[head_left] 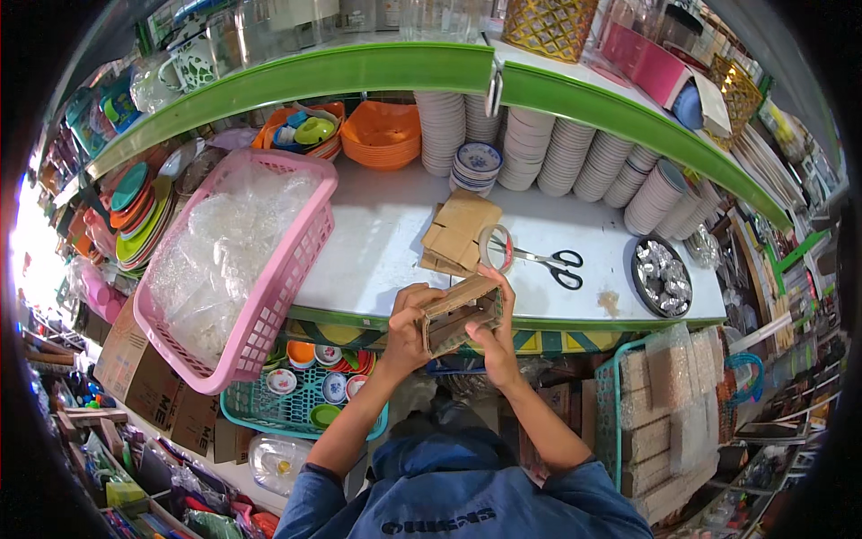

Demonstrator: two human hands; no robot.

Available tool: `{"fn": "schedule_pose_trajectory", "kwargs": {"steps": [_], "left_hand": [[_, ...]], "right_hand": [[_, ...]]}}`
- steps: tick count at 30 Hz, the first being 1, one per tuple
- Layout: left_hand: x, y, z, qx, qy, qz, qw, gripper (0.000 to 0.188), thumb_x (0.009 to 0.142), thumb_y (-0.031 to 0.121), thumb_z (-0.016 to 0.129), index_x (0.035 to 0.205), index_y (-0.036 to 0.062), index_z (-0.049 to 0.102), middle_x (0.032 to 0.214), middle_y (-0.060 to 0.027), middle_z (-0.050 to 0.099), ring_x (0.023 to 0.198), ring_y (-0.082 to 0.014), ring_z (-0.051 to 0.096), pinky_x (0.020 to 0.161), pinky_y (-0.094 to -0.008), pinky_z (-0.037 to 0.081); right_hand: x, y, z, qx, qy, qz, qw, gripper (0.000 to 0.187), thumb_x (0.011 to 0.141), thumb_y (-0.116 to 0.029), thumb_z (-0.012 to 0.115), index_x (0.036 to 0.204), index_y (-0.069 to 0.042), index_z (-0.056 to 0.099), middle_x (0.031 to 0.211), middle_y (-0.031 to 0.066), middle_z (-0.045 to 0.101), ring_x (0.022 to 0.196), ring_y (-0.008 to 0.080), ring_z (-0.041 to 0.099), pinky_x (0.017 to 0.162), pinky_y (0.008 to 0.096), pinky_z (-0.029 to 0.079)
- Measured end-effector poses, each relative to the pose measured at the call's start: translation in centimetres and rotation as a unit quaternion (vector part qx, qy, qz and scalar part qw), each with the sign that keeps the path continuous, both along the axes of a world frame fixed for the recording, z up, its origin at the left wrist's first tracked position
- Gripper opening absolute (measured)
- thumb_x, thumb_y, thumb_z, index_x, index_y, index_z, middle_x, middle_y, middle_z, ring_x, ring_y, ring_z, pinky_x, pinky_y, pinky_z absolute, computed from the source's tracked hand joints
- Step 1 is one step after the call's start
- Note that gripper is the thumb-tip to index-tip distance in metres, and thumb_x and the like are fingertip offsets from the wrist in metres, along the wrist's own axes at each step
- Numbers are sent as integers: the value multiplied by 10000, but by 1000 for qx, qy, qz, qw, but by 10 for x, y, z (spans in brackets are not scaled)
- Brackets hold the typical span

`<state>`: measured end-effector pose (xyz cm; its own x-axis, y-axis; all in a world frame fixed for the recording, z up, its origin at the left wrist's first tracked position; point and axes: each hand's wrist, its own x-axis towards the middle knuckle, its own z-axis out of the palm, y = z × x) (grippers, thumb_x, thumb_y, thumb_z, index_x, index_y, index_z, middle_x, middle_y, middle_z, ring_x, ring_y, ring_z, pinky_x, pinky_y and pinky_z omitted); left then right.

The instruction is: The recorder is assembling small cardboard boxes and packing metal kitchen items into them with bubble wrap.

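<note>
A small open cardboard box [458, 295] is held between my two hands just in front of the shelf edge. My left hand [409, 328] closes round its left side. On the other side my right hand [499, 346] grips the wall, its thumb at the opening. Just beyond the right fingertips is a roll of clear tape [486, 252]; whether they touch it I cannot tell. Flat cardboard pieces [461, 230] lie behind the box on the white shelf. Black-handled scissors [564, 268] rest to the right of the tape, blades pointing left.
To the left stands a pink basket [310, 235] full of bubble wrap. Stacked white bowls [575, 157] and orange bowls [382, 135] line the back. At right are a black plate of foil-like pieces [662, 277] and, lower, a teal crate [611, 404] of wrapped boxes. A green-edged shelf [359, 72] hangs above.
</note>
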<state>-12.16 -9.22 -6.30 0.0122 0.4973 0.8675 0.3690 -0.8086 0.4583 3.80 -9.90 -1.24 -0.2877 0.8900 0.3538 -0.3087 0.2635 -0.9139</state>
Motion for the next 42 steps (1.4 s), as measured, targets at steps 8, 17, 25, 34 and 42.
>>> {"fn": "schedule_pose_trajectory", "kwargs": {"steps": [8, 17, 25, 34, 42], "left_hand": [[17, -9, -3, -84, -36, -63, 994, 863, 619, 223, 914, 1165, 121, 253, 1260, -236, 470, 1149, -375, 482, 964, -485, 407], [49, -24, 2, -177, -44, -30, 983, 763, 726, 391, 835, 1281, 66, 423, 1313, -198, 428, 1185, -328, 465, 990, -413, 402], [77, -19, 26, -310, -227, -112, 916, 687, 808, 293, 786, 1334, 30, 431, 1247, -125, 460, 1166, -242, 508, 1019, -348, 395], [97, 18, 39, -227, -99, -142, 958, 808, 904, 537, 610, 1444, 19, 305, 1353, -135, 332, 1287, -271, 374, 1096, -360, 286], [107, 48, 50, -292, -114, -160, 936, 538, 1026, 437, 313, 1393, 49, 381, 1345, -139, 358, 1306, -250, 322, 1126, -366, 217]], "right_hand": [[24, -19, -9, 12, -39, -20, 999, 868, 814, -180, 657, 1511, -65, 152, 1526, 119, 201, 1403, 256, 236, 1123, 415, 273], [31, -22, -3, -6, -8, -124, 992, 804, 858, -109, 611, 1505, -83, 134, 1481, 113, 235, 1329, 244, 326, 1099, 383, 294], [45, -4, -3, -46, 0, -133, 990, 741, 873, -111, 599, 1484, -82, 182, 1464, 113, 246, 1323, 229, 325, 1098, 377, 290], [75, 26, 13, 22, 32, -133, 990, 794, 861, -178, 634, 1490, -68, 161, 1501, 134, 226, 1403, 263, 247, 1152, 395, 224], [107, 38, 9, 30, -28, -112, 993, 810, 818, -141, 646, 1500, -42, 219, 1566, 174, 204, 1440, 281, 234, 1166, 393, 198]]}}
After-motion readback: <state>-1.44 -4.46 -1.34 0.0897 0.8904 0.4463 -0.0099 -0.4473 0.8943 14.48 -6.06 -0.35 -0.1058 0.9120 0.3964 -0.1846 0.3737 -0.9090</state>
